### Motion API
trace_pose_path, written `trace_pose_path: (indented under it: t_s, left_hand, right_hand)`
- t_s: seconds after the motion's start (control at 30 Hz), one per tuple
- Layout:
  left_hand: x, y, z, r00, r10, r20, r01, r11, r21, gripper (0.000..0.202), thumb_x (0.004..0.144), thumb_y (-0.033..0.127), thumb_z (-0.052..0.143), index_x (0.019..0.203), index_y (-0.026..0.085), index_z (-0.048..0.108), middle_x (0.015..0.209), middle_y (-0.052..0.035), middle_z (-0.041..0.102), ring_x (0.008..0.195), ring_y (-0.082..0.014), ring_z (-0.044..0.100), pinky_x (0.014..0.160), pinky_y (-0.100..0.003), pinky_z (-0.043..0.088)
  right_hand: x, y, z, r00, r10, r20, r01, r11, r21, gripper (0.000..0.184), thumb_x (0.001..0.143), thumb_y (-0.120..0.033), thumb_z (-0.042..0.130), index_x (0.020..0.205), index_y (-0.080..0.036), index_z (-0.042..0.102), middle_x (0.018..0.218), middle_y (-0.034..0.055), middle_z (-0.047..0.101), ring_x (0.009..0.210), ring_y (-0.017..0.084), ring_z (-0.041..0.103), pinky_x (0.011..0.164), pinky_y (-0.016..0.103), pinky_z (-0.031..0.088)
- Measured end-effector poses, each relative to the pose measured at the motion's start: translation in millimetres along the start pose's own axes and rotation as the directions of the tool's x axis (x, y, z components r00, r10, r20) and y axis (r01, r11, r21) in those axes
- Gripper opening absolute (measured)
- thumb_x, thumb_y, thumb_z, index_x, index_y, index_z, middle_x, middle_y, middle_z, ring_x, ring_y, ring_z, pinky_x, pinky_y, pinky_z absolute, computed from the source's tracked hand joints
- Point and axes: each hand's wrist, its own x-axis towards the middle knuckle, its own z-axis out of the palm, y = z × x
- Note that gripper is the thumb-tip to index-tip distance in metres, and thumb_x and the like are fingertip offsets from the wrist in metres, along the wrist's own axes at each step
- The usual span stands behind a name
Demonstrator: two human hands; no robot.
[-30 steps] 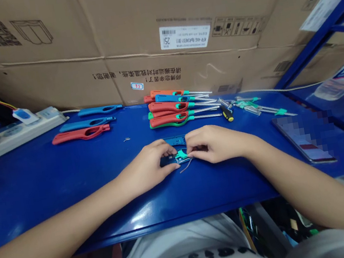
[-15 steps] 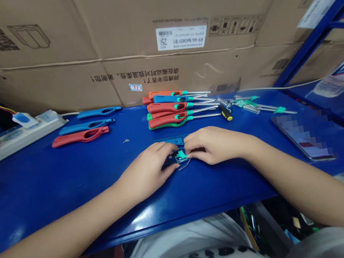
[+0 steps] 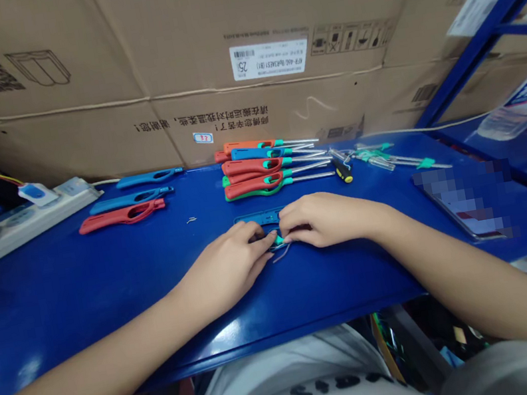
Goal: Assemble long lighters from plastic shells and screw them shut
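My left hand (image 3: 231, 263) and my right hand (image 3: 320, 220) meet over the bench, fingers closed around a small teal lighter part (image 3: 279, 241). Its thin wire (image 3: 282, 255) sticks out toward me below the fingertips. My left thumb presses over the part, hiding much of it. On the other side, my right thumb and forefinger pinch its end. Just behind the hands lies a blue lighter shell half (image 3: 259, 218), partly covered by my right fingers. A row of long-nosed lighters (image 3: 253, 169) in several colours lies farther back, metal tubes pointing right.
Blue and red lighter handles (image 3: 122, 216) lie back left, near a power strip (image 3: 20, 225). Tiny metal pins (image 3: 191, 220) sit mid-bench. To the right are a screwdriver (image 3: 342, 171), loose nozzle parts (image 3: 388, 156) and a phone (image 3: 464, 204). A cardboard box (image 3: 95, 70) stands behind.
My left thumb and fingers have moved up and over the teal part, covering more of it. My right hand stays nearly in place. The view has shifted slightly.
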Motion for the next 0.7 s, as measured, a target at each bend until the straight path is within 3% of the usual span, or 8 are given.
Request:
trace_pose_path:
  t_s: [0.23,0.3,0.37,0.43,0.53,0.63,0.7]
  left_hand:
    - [0,3,-1.7,1.0,-0.004,0.024,0.003,0.999,0.035,0.034,0.102,0.027,0.047,0.127,0.018,0.069,0.108,-0.0117,0.065,0.096,-0.0252,0.063,0.086,-0.04,0.057]
    - [-1,3,-2.6,0.999,-0.003,0.032,0.002,0.999,0.042,0.035,0.102,0.026,0.046,0.128,0.017,0.068,0.108,-0.0119,0.065,0.096,-0.0251,0.063,0.086,-0.04,0.057]
    - [-2,3,-2.9,1.0,0.007,0.028,-0.008,0.999,0.045,0.035,0.102,0.024,0.045,0.129,0.017,0.067,0.109,-0.0123,0.064,0.096,-0.0248,0.063,0.086,-0.039,0.057]
    - [-2,1,-2.4,1.0,0.023,0.022,-0.023,0.999,0.037,0.036,0.102,0.022,0.044,0.13,0.017,0.066,0.111,-0.0129,0.064,0.097,-0.0249,0.063,0.086,-0.04,0.057]
    - [-3,-3,0.0,0.999,0.028,0.016,-0.028,1.0,-0.002,0.037,0.102,0.021,0.044,0.134,0.015,0.063,0.116,-0.0142,0.065,0.102,-0.0262,0.064,0.089,-0.041,0.058]
    - [-3,-5,3.1,1.0,0.009,0.006,-0.009,0.999,-0.041,0.036,0.102,0.023,0.048,0.134,0.014,0.063,0.12,-0.0143,0.066,0.108,-0.027,0.065,0.094,-0.042,0.057]
    - [-4,-6,4.0,1.0,-0.009,0.003,0.009,0.999,-0.043,0.034,0.102,0.025,0.05,0.131,0.014,0.065,0.122,-0.0138,0.067,0.107,-0.0266,0.066,0.095,-0.042,0.057]
  right_hand:
    - [0,1,0,1.0,-0.028,-0.003,0.028,0.998,0.047,0.015,0.093,-0.015,0.058,0.092,-0.017,0.073,0.091,0.0059,0.073,0.084,0.018,0.064,0.075,0.028,0.045]
    - [-2,4,-4,0.996,-0.047,-0.072,0.052,0.996,0.071,0.014,0.094,-0.018,0.059,0.096,-0.017,0.073,0.093,0.0062,0.073,0.085,0.017,0.065,0.076,0.028,0.046]
    - [-5,12,-12,0.971,-0.007,-0.237,0.017,0.999,0.04,0.015,0.094,-0.023,0.06,0.098,-0.018,0.073,0.095,0.0066,0.072,0.084,0.018,0.064,0.076,0.029,0.046]
    - [-12,24,-23,0.89,0.121,-0.439,-0.15,0.988,-0.033,0.016,0.094,-0.027,0.059,0.099,-0.018,0.072,0.094,0.0074,0.072,0.078,0.018,0.063,0.073,0.03,0.046]
    - [-29,52,-41,0.708,0.355,-0.61,-0.499,0.863,-0.077,0.021,0.094,-0.027,0.056,0.105,-0.018,0.071,0.104,0.0112,0.07,0.076,0.02,0.061,0.074,0.033,0.046]
    - [-55,90,-55,0.538,0.507,-0.673,-0.728,0.682,-0.07,0.024,0.089,-0.023,0.058,0.109,-0.014,0.069,0.111,0.0182,0.067,0.094,0.027,0.061,0.08,0.036,0.046]
    - [-76,115,-60,0.425,0.646,-0.634,-0.846,0.533,-0.023,0.015,0.084,-0.018,0.062,0.096,-0.013,0.069,0.102,0.0203,0.068,0.09,0.027,0.061,0.076,0.036,0.045]
